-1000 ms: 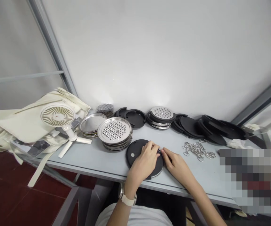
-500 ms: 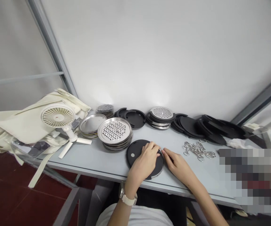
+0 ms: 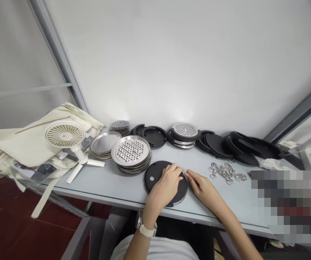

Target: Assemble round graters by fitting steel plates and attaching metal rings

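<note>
A round black disc (image 3: 155, 174) with a metal rim lies flat on the grey table (image 3: 109, 184) in front of me. My left hand (image 3: 165, 186) rests on top of the disc, fingers curled and pressing at its right edge. My right hand (image 3: 202, 188) lies on the table just right of the disc, its fingertips pinched at the same edge spot. What they pinch is too small to make out. A pile of small metal rings and clips (image 3: 226, 171) lies right of my right hand.
A stack of perforated metal discs (image 3: 131, 153) and a stack of plain metal trays (image 3: 104, 143) stand left of the disc. Black rings and lids (image 3: 226, 146) line the wall. A white desk fan (image 3: 66, 139) sits on cream cloth (image 3: 22, 144) at the left.
</note>
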Available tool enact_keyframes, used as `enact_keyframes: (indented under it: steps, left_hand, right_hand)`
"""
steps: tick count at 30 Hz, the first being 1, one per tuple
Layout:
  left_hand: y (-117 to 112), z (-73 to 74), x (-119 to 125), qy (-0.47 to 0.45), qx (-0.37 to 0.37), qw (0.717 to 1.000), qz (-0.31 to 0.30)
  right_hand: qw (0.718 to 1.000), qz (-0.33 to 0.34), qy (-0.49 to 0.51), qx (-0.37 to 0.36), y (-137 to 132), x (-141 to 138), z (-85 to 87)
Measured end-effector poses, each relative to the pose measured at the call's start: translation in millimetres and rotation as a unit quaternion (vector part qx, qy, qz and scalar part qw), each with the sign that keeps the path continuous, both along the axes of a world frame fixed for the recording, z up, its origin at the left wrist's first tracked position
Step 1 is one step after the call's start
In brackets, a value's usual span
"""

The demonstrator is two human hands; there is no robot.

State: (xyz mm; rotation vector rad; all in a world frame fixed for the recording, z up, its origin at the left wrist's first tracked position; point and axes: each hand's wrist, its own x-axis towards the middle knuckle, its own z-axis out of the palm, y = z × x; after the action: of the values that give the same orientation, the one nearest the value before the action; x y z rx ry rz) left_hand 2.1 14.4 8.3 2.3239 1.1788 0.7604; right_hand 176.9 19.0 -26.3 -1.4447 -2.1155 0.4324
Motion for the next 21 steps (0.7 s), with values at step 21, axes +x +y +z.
enact_keyframes:
  steps: [21]
  left_hand:
    - [-2.7, -0.4, 0.5, 0.037, 0.024, 0.999, -0.01]
  right_hand:
    - [0.999, -0.005, -0.022, 0.026, 1.2, -3.0, -3.2]
